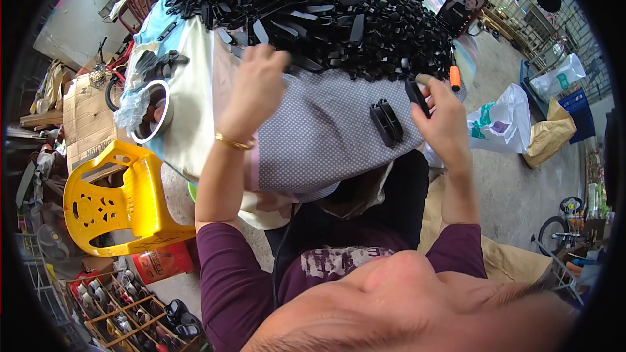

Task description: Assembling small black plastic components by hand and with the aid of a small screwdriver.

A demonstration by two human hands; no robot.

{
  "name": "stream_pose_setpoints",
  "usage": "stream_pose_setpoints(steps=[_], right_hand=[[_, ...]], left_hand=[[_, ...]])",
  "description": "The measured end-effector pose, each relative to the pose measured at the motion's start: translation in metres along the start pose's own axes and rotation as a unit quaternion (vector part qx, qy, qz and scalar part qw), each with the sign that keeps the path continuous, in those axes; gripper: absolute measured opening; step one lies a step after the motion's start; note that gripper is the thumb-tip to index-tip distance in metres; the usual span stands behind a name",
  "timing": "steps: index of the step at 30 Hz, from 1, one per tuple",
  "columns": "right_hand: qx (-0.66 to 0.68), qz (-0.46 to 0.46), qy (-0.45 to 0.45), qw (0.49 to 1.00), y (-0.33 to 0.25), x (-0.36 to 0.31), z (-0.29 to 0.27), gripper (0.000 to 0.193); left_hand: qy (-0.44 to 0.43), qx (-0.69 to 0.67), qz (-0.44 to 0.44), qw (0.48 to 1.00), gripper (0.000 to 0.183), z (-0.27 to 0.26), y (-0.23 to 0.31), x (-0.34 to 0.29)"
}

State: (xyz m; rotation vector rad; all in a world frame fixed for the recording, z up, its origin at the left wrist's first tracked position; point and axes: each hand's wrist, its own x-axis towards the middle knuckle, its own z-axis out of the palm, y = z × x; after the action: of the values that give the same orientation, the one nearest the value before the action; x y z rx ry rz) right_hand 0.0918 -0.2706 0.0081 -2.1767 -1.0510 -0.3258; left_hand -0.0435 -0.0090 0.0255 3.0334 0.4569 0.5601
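My right hand (442, 115) grips a long black plastic piece (416, 96) between thumb and fingers, above the right part of the table. My left hand (256, 88) is over the near edge of a big heap of black plastic pieces (313, 19). Its fingers look bent but are smeared by motion, so whether they hold anything is unclear. On the dotted grey cloth (300, 137), between the hands and nearer to me, a few black pieces (386, 122) lie side by side. A screwdriver-like tool with an orange handle (454, 78) lies beyond my right hand.
A phone (462, 6) is propped up at the table's far right. At the left stand a white-rimmed bowl (167, 114) and a yellow plastic chair (124, 202). White plastic bags (505, 120) and a brown paper bag (548, 133) sit on the floor at right.
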Motion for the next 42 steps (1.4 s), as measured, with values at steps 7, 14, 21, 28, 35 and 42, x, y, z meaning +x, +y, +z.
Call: stream_pose_setpoints(steps=[7, 14, 21, 28, 35, 42], right_hand=[[0.073, -0.020, -0.102, 0.992, 0.006, -0.014, 0.010, 0.012], [0.052, -0.067, 0.024, 0.996, 0.030, 0.020, 0.021, 0.010], [-0.100, -0.187, -0.039, 0.976, 0.050, 0.038, 0.038, 0.013], [0.262, -0.072, 0.025, 0.962, 0.007, 0.030, 0.035, 0.010], [0.281, -0.180, 0.062, 0.940, -0.033, 0.032, 0.042, 0.008], [0.283, -0.164, 0.053, 0.944, -0.039, 0.029, 0.047, 0.009]], left_hand=[[-0.034, 0.084, 0.006, 0.996, 0.010, 0.021, -0.031, -0.003], [-0.050, -0.068, -0.002, 0.996, 0.022, 0.015, -0.016, 0.005], [-0.189, -0.634, -0.075, 0.746, 0.025, 0.035, 0.021, 0.007], [-0.280, -0.763, -0.096, 0.574, 0.034, 0.044, 0.026, 0.005], [-0.247, -0.782, -0.080, 0.567, 0.033, 0.039, 0.029, 0.004], [-0.130, -0.666, -0.097, 0.728, 0.032, 0.033, 0.045, -0.004]])
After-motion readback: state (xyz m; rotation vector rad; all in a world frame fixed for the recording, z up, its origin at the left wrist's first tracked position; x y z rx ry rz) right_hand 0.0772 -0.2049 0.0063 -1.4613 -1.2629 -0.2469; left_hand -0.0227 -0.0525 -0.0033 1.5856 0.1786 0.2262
